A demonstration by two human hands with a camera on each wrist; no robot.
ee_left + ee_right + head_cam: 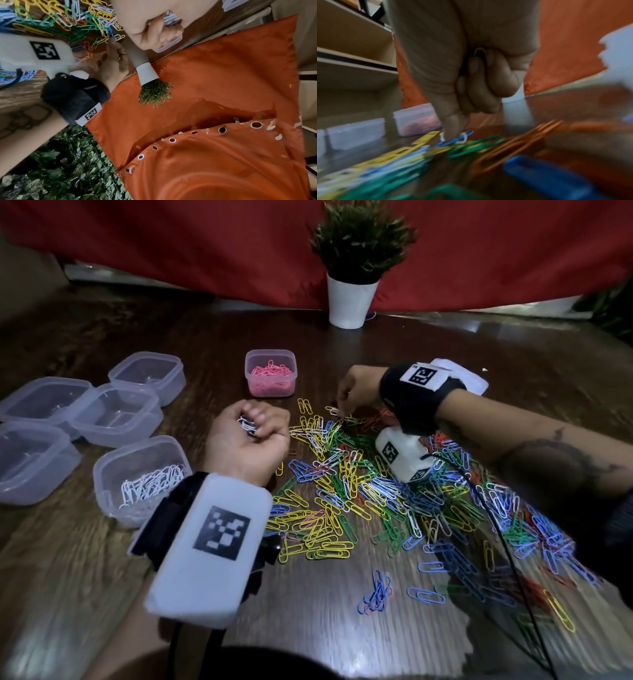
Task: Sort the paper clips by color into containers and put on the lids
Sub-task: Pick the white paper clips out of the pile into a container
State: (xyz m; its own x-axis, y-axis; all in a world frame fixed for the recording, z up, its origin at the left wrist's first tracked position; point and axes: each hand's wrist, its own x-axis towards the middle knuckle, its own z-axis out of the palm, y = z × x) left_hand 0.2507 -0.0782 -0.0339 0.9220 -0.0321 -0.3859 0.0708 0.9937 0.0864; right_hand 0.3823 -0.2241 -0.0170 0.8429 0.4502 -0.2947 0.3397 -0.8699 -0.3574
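Left hand: the left hand (247, 440) is turned palm up over the bench (102, 559), fingers curled round a small bunch of white clips (247, 424).
Right hand: the right hand (356, 390) reaches down at the far edge of the clip pile (376, 491), fingertips on a white clip (462, 138); whether it is pinched or only touched I cannot tell.
Head view only: a tub of white clips (144, 479) just beside the left wrist, a tub of pink clips (270, 373) beyond the pile, and four empty tubs (116, 414) at the left, all uncovered.
Left wrist view only: the curled fingers (161, 31) seen from below, with the white bunch showing between them.
Right wrist view only: thumb and forefinger meeting at the white clip, which lies on a blue clip (453, 140); the other fingers are tucked into the palm. The near clips are blurred.
Background: a potted plant (352, 299) before a red cloth (205, 251).
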